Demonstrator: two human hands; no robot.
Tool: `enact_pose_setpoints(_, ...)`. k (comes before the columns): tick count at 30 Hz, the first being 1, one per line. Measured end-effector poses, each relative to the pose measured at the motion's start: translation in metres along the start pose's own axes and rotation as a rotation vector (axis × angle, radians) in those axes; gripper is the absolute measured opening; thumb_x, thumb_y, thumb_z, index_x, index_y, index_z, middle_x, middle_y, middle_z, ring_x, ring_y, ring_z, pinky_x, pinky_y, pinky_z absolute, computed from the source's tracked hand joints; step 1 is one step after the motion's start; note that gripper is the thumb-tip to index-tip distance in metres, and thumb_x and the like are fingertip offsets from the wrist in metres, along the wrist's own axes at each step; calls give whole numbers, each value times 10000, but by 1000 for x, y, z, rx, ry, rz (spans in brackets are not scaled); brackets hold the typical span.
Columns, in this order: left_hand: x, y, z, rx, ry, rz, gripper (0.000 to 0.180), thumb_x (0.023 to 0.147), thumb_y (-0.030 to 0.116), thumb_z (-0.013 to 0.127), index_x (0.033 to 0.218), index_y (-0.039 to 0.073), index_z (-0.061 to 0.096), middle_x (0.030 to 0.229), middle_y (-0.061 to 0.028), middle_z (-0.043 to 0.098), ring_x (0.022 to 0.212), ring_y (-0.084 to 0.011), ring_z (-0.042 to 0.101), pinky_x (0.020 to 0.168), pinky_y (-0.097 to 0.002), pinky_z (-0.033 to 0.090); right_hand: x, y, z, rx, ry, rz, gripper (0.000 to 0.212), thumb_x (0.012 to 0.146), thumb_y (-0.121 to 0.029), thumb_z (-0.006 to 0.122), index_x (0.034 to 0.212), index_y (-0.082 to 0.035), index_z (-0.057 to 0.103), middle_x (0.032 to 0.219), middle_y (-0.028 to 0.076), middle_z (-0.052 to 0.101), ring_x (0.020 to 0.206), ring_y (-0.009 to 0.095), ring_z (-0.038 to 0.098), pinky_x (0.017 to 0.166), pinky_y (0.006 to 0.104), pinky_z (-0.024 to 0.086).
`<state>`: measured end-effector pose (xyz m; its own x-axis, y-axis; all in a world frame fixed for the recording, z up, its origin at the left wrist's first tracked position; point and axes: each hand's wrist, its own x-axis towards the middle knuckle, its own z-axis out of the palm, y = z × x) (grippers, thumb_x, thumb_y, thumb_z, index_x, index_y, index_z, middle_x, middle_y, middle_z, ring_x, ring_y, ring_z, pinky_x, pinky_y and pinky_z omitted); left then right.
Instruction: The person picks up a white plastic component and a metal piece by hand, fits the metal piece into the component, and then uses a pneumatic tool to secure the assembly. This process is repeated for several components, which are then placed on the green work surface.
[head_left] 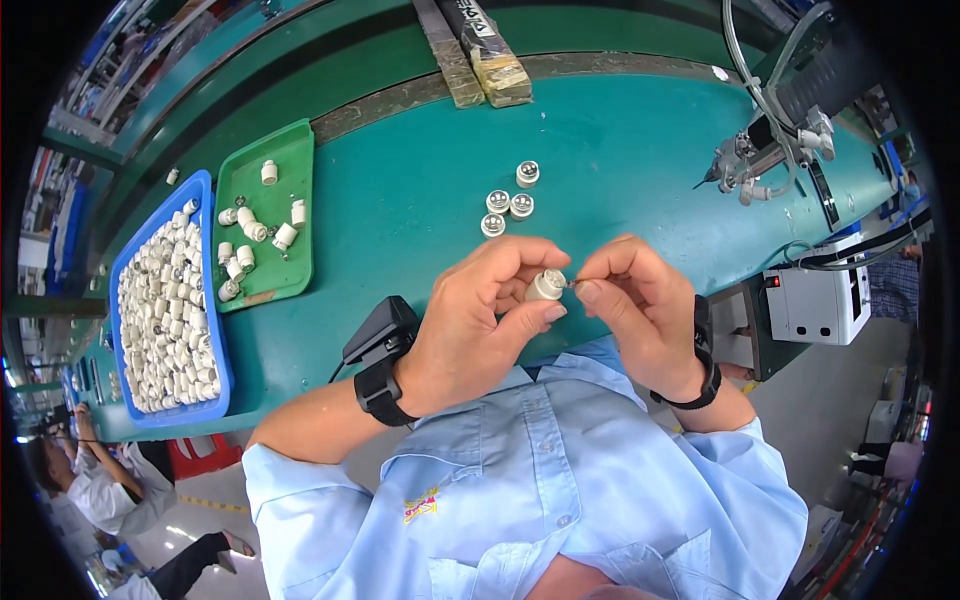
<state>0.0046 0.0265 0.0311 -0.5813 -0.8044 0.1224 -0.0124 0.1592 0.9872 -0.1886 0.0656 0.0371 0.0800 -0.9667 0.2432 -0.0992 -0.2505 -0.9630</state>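
Observation:
My left hand (468, 322) pinches a small white ceramic lamp holder (545, 286) between thumb and fingers, above the near edge of the bench. My right hand (640, 305) is closed close beside it. Its thumb and forefinger pinch a tiny dark piece (572, 284) at the lamp holder's right end, too small to name. Straight ahead on the bench, several similar lamp holders (521, 206) stand upright with shiny metal tops showing.
On the left, a blue tray (224, 370) is heaped with white lamp holders. Beside it, a green tray (305, 215) carries several more. A machine head with hoses (765, 150) hangs at the right, above a white control box (815, 305). Taped bars (505, 80) lie at the back.

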Motion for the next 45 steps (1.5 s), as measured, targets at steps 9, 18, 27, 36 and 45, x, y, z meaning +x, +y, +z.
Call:
enact_pose_setpoints(9, -1, -2, -3, -271, -115, -7, 217, 918, -27, 585, 1103, 7, 477, 1008, -82, 585, 879, -137, 662, 733, -249, 579, 5, 8, -8, -646, 15, -688, 174, 819, 51, 656, 959, -19, 579, 879, 114, 608, 727, 249, 584, 610, 310, 468)
enact_pose_setpoints(18, -2, -1, 1, -446, -150, -85, 166, 933, -2, 576, 1067, 16, 480, 984, -74, 584, 864, -154, 676, 722, -271, 595, -9, 14, -7, -460, 17, -532, 179, 801, 64, 661, 966, -3, 639, 908, 134, 657, 722, 221, 618, 620, 297, 479)
enact_pose_setpoints(27, 3, 0, -5, -549, -250, -164, 170, 912, -17, 599, 1031, 21, 483, 899, -107, 626, 781, -188, 700, 647, -276, 601, -9, 0, -12, -219, -75, -309, 179, 739, 83, 701, 903, 10, 701, 898, 145, 705, 699, 197, 645, 621, 276, 489)
enact_pose_setpoints(36, 3, -5, -5, -583, -269, -200, 187, 906, -6, 614, 1019, 33, 471, 891, -99, 629, 748, -173, 692, 608, -257, 583, -2, 3, -15, -339, -130, -432, 193, 714, 95, 700, 888, 12, 700, 880, 128, 702, 690, 188, 642, 581, 273, 487)
enact_pose_setpoints(45, 1, -3, -6, -553, -271, -228, 197, 915, -10, 604, 1047, 44, 468, 925, -45, 615, 786, -95, 645, 657, -225, 545, 0, 2, -15, -338, -173, -377, 197, 692, 103, 686, 851, -12, 692, 846, 101, 691, 670, 175, 626, 554, 264, 476)
